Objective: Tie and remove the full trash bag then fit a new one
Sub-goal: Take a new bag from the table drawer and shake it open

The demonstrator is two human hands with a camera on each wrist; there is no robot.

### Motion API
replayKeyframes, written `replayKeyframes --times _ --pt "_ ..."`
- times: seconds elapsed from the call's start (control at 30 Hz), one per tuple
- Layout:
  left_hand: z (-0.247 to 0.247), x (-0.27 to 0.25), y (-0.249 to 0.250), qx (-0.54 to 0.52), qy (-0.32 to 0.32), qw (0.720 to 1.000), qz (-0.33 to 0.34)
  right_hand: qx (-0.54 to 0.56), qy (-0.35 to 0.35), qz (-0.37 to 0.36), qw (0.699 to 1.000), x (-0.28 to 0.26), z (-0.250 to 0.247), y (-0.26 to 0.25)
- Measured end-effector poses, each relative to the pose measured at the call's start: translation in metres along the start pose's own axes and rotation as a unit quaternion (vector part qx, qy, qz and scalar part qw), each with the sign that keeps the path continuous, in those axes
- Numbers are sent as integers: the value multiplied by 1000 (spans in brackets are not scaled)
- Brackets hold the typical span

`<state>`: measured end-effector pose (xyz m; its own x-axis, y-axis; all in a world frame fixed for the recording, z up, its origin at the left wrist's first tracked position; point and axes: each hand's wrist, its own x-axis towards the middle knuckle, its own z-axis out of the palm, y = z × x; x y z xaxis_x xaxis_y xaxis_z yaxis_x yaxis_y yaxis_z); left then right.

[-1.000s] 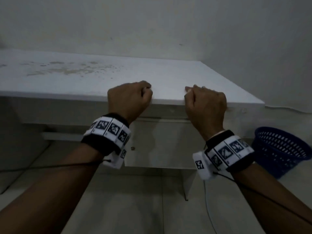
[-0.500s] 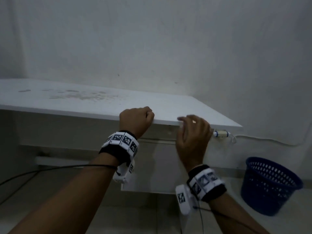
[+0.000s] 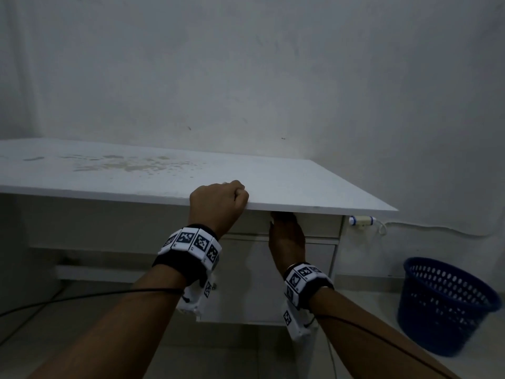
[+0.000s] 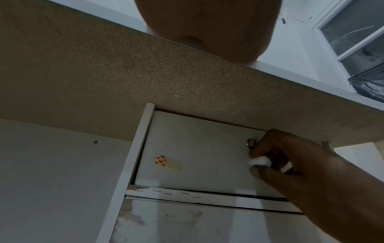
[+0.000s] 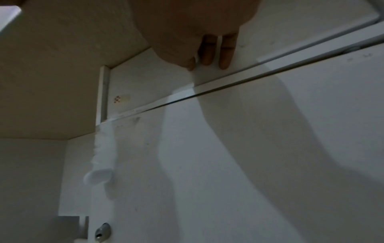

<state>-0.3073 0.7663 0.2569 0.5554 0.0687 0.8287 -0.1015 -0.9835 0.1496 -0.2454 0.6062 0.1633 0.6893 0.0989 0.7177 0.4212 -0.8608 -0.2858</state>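
A blue perforated waste basket [image 3: 442,305] stands on the floor at the right, and I see no bag in it. My left hand [image 3: 218,199] is a curled fist resting on the front edge of the white desk [image 3: 164,173], holding nothing. My right hand [image 3: 282,228] reaches under that edge to the top drawer [image 3: 319,225]. In the left wrist view its thumb and fingers pinch the drawer's small white knob [image 4: 260,162], just below a metal lock [image 4: 251,142]. No trash bag shows in any view.
Below the drawer is a cabinet door [image 5: 249,156] with its own white knob [image 5: 97,177] and lock [image 5: 101,231]. A cable and white plug [image 3: 362,220] run along the wall right of the desk. Bare floor lies between the cabinet and the basket.
My right hand left the desk's top edge and dropped under it onto the drawer knob. The left fist stayed on the edge. My view has sunk lower, nearer desk height.
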Motion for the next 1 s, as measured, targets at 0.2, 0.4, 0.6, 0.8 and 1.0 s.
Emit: replayKeyframes --times 0.2,0.4,0.6,0.8,1.0 --pt "-4 -1 2 -3 11 1000 2 -16 61 -54 997 -13 -15 -1" --pt "3 -56 4 -53 55 988 136 -52 123 -110 985 -53 -40 6" --pt "23 -130 -2 1 -10 985 173 -30 162 -190 968 -80 -71 1" --pt "12 -136 12 41 39 991 121 -33 105 -234 966 -99 -100 -3" --pt "21 -152 14 38 40 992 109 -57 -108 -209 970 -99 -140 -17"
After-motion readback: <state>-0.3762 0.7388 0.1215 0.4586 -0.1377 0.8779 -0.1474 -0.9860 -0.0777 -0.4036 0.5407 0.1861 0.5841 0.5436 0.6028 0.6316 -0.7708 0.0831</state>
